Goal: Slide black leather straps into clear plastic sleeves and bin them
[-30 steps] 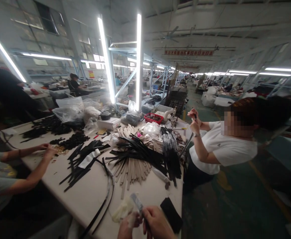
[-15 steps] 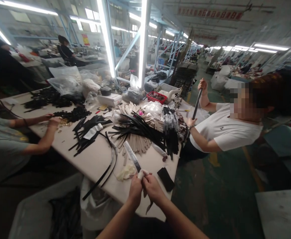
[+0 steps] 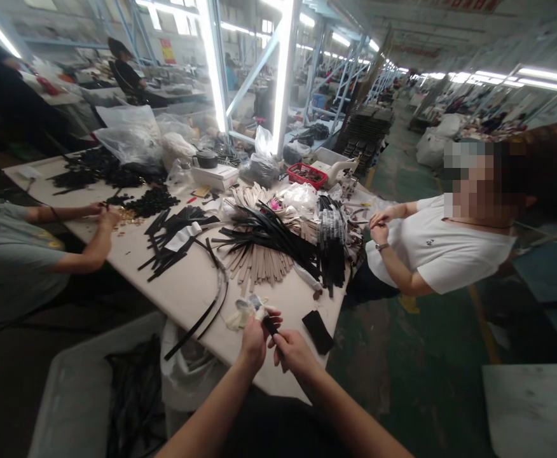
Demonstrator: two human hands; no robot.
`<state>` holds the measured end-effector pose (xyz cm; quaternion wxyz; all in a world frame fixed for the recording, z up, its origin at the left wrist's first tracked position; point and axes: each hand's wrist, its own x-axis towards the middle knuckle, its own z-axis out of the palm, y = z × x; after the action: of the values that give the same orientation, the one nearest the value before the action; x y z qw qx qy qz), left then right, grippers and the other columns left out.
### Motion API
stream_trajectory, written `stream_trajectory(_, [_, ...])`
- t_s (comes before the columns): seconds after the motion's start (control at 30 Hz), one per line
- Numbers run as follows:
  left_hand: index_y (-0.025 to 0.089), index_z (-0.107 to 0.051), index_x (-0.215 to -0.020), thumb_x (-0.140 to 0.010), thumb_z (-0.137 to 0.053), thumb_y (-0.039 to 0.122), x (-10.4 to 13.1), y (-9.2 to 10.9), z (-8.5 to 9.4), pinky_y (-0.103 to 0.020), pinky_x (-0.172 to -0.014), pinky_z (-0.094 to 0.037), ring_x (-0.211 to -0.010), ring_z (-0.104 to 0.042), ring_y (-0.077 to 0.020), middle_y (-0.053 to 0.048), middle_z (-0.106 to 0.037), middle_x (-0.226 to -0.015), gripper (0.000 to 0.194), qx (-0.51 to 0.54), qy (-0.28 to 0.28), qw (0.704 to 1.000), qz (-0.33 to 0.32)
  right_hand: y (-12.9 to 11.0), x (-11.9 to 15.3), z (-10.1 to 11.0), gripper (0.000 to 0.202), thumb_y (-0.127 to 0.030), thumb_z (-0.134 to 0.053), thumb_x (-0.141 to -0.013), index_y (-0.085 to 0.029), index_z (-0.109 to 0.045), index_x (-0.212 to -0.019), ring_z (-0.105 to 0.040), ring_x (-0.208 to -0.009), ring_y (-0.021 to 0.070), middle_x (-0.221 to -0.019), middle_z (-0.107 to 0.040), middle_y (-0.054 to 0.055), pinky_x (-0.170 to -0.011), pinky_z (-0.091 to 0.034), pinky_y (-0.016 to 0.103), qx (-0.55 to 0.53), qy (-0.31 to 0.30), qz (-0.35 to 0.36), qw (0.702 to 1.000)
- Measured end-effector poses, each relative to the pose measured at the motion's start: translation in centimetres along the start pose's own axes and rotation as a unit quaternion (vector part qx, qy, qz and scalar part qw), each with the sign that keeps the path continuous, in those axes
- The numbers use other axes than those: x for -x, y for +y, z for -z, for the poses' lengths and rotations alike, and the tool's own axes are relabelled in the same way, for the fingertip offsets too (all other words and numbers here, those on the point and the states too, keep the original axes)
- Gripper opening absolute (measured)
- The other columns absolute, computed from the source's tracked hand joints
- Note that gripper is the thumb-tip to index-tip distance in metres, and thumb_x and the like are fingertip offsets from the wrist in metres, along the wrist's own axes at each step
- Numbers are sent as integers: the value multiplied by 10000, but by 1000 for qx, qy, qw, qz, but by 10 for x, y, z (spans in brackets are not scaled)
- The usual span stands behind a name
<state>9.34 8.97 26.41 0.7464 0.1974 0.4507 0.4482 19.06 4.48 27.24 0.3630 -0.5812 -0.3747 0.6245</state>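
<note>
Above the near edge of the table, my left hand is closed around a black strip, with something whitish on a finger. My right hand pinches the lower part of the same strip, close beside the left. Just beyond my hands lies a crumpled cream piece. A black rectangular piece rests to the right near the table edge. Farther back, long black strips lie across a fan of beige strips.
Two people sit or stand at the table, one in grey at left, one in white at right. A red basket and plastic bags stand at the back. A grey bin is below left.
The long strip in my hands no longer stretches out ahead; a short dark length shows between them. The person at right has lowered their raised hand, bringing both hands together. The view has shifted slightly.
</note>
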Motion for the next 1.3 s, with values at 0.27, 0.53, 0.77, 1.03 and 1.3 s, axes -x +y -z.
stream_trajectory(0.27, [116,-638,-1025,-852,-599,423,-3,-17,18,-233,-385,-362,-380,-471,-114,-30,-648,-618,355,-3,-49,990,130,13,-4,1,439,-506,-452,-909,-161,-581,-670,-386,-311,77,-436,-538,-22,-338,-266,185,36,41,-16,998])
stream_trajectory(0.53, [127,-649,-885,-863,-562,393,-6,-60,21,-209,-360,-305,-364,-444,-112,2,-558,-516,281,-18,21,991,128,41,-13,7,464,-457,-435,-910,-170,-530,-559,-398,-310,75,-432,-545,-4,-342,-276,182,85,47,-73,993])
stream_trajectory(0.77, [103,-610,-1094,-934,-430,448,-41,-49,57,-315,-543,-526,-638,-667,-223,-137,-706,-803,421,95,11,965,243,56,-7,18,327,-399,-446,-898,-149,-606,-761,-367,-280,77,-453,-586,-24,-331,-255,175,82,6,-103,991])
stream_trajectory(1.03, [142,-557,-1010,-864,-507,162,-112,-13,52,-179,-450,-401,-393,-460,-79,50,-510,-555,156,127,113,982,84,85,3,45,220,-337,-591,-777,-146,-650,-871,-570,-500,122,-673,-697,37,-549,-424,231,80,-47,-192,977])
stream_trajectory(1.3, [172,-601,-906,-831,-648,374,-36,-40,37,-200,-435,-350,-420,-451,-94,37,-543,-570,220,-57,-22,997,-43,-13,-91,26,562,-637,-584,-836,-126,-638,-1064,-677,-919,210,-1017,-712,135,-821,-493,335,-108,8,-23,994])
